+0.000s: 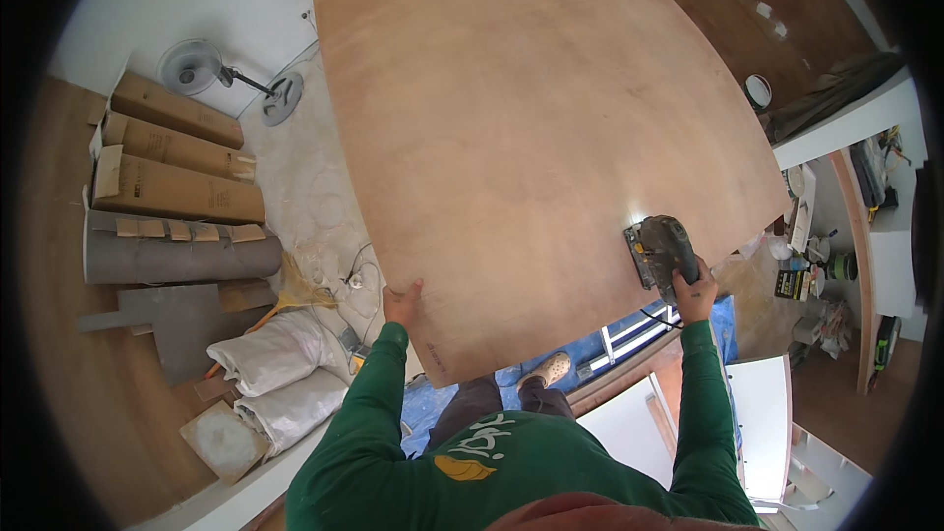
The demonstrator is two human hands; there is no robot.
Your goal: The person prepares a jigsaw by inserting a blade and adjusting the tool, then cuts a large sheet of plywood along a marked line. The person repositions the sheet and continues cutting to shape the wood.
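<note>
A large brown plywood sheet (531, 138) spreads out before me, its near edge close to my body. My left hand (402, 305) grips the sheet's left edge near the corner, thumb on top and the other fingers out of sight beneath. In my right hand (695, 293) is a dark jigsaw (665, 248), held by its rear handle. The jigsaw rests on the sheet near the right part of the near edge, its metal base toward the left. A bright light spot shows on the wood beside it. Its blade cannot be seen.
Long cardboard boxes (182, 182) and a grey roll (187, 248) lie at left, below a standing fan (192, 67). White sacks (280, 354) are near my left arm. Blue sheeting (423, 411) lies underfoot. Shelves with tools and cans (841, 265) stand at right.
</note>
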